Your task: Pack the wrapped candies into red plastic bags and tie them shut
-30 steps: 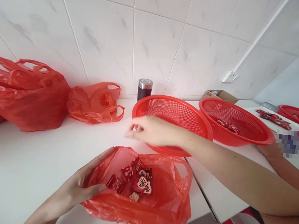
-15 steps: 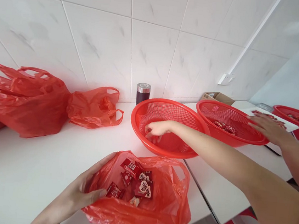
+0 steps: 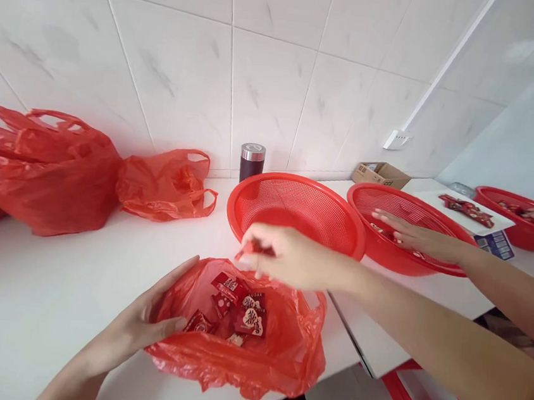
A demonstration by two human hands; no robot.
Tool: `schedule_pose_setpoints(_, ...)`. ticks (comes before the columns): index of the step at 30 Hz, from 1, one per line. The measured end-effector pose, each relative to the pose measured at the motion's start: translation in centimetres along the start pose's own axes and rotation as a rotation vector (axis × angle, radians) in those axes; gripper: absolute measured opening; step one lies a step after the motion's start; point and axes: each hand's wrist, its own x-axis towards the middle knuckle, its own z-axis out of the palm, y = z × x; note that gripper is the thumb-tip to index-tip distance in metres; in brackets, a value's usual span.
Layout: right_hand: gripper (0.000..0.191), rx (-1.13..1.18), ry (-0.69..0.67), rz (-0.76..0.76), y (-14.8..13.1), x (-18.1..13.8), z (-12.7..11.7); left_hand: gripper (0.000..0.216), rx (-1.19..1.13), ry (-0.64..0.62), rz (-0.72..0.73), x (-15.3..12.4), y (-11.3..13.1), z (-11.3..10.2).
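Red-wrapped candy (image 3: 256,247), blurred in the head view, is clamped in the grip of the right hand (image 3: 292,258), near the far rim of the red plastic bag (image 3: 240,364). That hand was down inside the red colander (image 3: 267,197) 0.5 s ago; now it has come out, so this candy is not yet among the candy packets (image 3: 252,320) in the bag. The left hand (image 3: 152,315) clasps the bag's left side.

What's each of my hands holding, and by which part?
Your left hand holds the open, thin red plastic bag by its left rim. Your right hand pinches at least one small red-wrapped packet; blur hides by which part.
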Motion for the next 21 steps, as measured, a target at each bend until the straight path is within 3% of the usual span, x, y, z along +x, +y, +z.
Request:
schedule_pose_setpoints(2,0.018,-0.254,0.075,-0.028,-1.3,-1.4,1.5,0.082,0.017,0.033,0.001,-0.1,0.1,-0.2)
schedule_pose_setpoints(5,0.021,-0.537,0.200,-0.049,-1.1,-3.1,1.9,0.080,0.039,0.064,-0.050,-0.8,0.1,-0.6)
schedule_pose_setpoints(11,0.014,-0.618,0.232,0.034,1.6,-7.7,2.0,0.076,0.083,0.261,-0.267,-4.2,-1.5,-1.5)
schedule_pose_setpoints(13,0.014,-0.660,0.312,0.112,2.5,-9.3,3.3,0.068,0.119,0.235,-0.277,-5.1,-2.2,-1.4)
schedule_pose_setpoints(18,0.032,-0.455,0.380,0.257,5.4,-11.6,6.9,0.032,-0.040,0.163,-0.227,-5.8,-2.5,-0.7)
schedule_pose_setpoints(21,0.021,-0.114,0.367,0.257,6.3,-11.1,6.6,0.023,-0.164,0.212,-0.154,-5.3,-1.7,-1.0)
